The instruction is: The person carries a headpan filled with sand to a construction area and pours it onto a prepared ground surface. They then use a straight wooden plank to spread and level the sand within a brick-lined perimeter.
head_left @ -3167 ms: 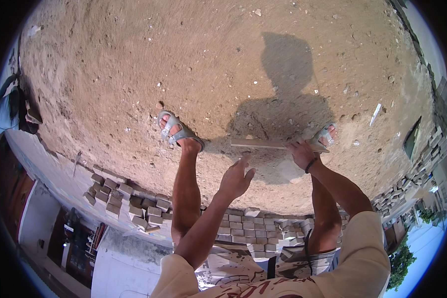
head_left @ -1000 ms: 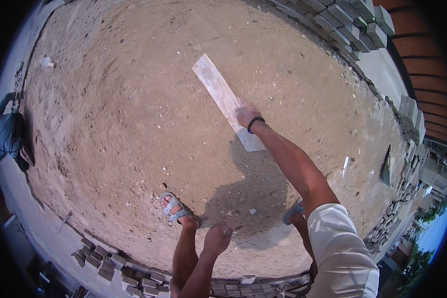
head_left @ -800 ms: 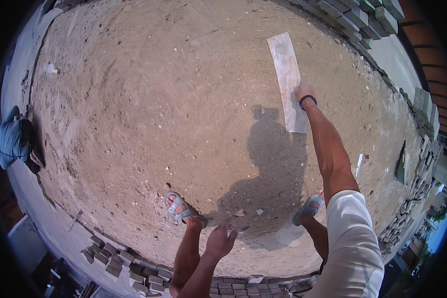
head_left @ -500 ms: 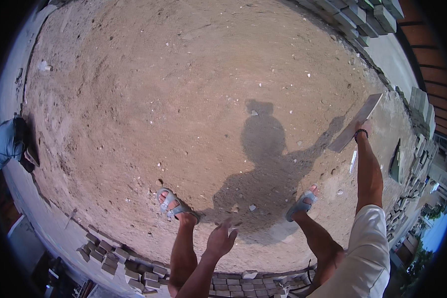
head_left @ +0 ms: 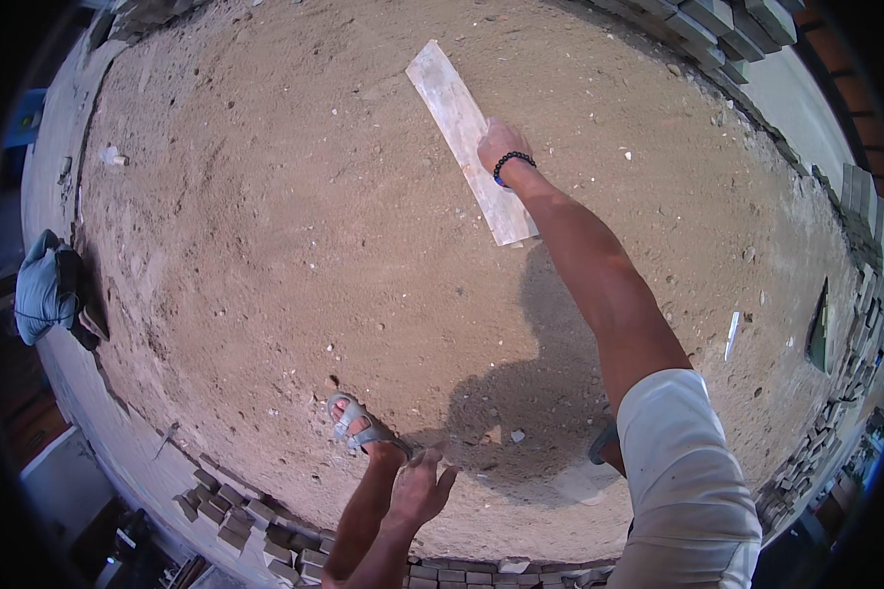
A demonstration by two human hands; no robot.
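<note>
My right hand [head_left: 499, 145], a dark beaded bracelet at its wrist, grips a long flat board [head_left: 452, 108] by its right edge. The board is pale and dusty, and its broad face turns up toward me. It is over the sandy ground [head_left: 265, 196] ahead of me; whether it touches the sand I cannot tell. Low in the view, beside my left sandalled foot [head_left: 352, 422], my left hand [head_left: 422, 491] holds nothing, with its thumb and fingers apart. My right arm and sleeve hide most of my right foot.
Paving blocks [head_left: 228, 510] lie piled at the lower left, and more blocks [head_left: 722, 29] are stacked at the upper right. A blue-grey bag-like bundle [head_left: 49, 290] sits at the left edge. A thin white strip [head_left: 732, 336] lies on the sand at right.
My right hand has swung the board from the far right toward the middle and farther ahead, showing its pale face. My left hand stays low beside my left foot, still empty.
</note>
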